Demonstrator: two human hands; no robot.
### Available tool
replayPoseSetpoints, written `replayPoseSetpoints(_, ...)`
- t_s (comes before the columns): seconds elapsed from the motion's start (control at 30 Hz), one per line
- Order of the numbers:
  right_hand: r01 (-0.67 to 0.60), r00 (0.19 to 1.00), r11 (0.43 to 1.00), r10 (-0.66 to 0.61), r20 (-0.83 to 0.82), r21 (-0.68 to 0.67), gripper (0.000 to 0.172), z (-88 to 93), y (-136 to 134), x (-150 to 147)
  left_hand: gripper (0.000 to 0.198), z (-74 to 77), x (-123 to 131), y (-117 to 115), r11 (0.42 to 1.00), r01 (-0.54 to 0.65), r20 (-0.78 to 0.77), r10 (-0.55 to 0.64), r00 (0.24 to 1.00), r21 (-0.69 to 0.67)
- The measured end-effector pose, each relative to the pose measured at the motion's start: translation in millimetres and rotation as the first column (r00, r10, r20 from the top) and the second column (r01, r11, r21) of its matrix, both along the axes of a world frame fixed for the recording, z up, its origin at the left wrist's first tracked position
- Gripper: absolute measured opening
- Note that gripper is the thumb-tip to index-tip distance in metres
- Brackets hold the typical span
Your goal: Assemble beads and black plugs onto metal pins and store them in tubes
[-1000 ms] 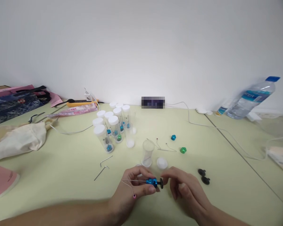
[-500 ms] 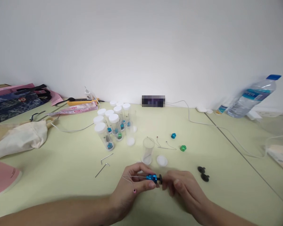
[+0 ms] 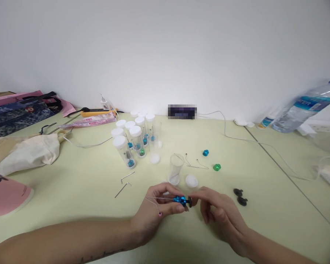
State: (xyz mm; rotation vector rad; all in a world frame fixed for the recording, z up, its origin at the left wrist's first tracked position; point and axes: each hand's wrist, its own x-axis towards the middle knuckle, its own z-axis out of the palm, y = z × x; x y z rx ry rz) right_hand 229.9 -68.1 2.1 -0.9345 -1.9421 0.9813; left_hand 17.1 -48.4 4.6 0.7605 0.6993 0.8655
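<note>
My left hand [image 3: 156, 212] pinches a small blue metal piece [image 3: 179, 200] threaded on a thin wire with a pink bead [image 3: 160, 213] at its end. My right hand [image 3: 220, 214] pinches a black round part [image 3: 190, 202] at the blue piece's right end. Just beyond my hands an open clear vial [image 3: 176, 169] stands upright, with its white cap [image 3: 191, 180] lying next to it. Two black parts [image 3: 240, 196] lie to the right of my right hand.
A cluster of capped vials [image 3: 133, 141] holding blue and green pieces stands at centre left. Loose blue nut [image 3: 205, 152], green nut [image 3: 216, 167], bent wires [image 3: 194, 165] and hex keys [image 3: 125, 183] lie about. A cloth bag [image 3: 27, 154] is left, a water bottle [image 3: 305, 110] right.
Both hands stay pinched on the blue piece and black part; the right fingers have shifted slightly on the black part. The camera has tilted a little, moving everything up and right.
</note>
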Motion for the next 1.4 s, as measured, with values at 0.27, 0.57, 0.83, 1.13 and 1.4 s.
replayPoseSetpoints(0.27,0.010,1.000,1.000,-0.010,-0.006,-0.004,0.052,-0.1,-0.6,-0.1,0.022,-1.6,-0.1,-1.2,1.000,-0.003,0.005,0.003,1.000,0.000)
replayPoseSetpoints(0.57,0.056,0.998,0.998,-0.055,0.031,-0.013,0.051,-1.8,0.5,0.0,0.021,-1.1,0.4,-0.1,1.000,-0.006,-0.007,0.006,1.000,0.009)
replayPoseSetpoints(0.83,0.015,0.994,1.000,-0.017,0.106,0.018,0.052,0.2,-0.7,-2.5,0.018,-3.9,-2.4,-1.7,0.999,0.020,0.011,-0.021,1.000,0.041)
replayPoseSetpoints(1.13,-0.073,0.988,0.997,0.068,0.137,0.029,0.056,3.7,-0.3,-4.4,0.012,-3.7,-0.7,-0.6,0.998,0.012,0.027,-0.014,1.000,0.069)
replayPoseSetpoints(1.4,-0.035,0.996,0.998,0.030,0.082,0.053,0.051,3.9,-1.1,-2.7,0.013,-1.4,-1.0,-1.1,0.999,0.006,0.036,-0.008,0.999,0.045)
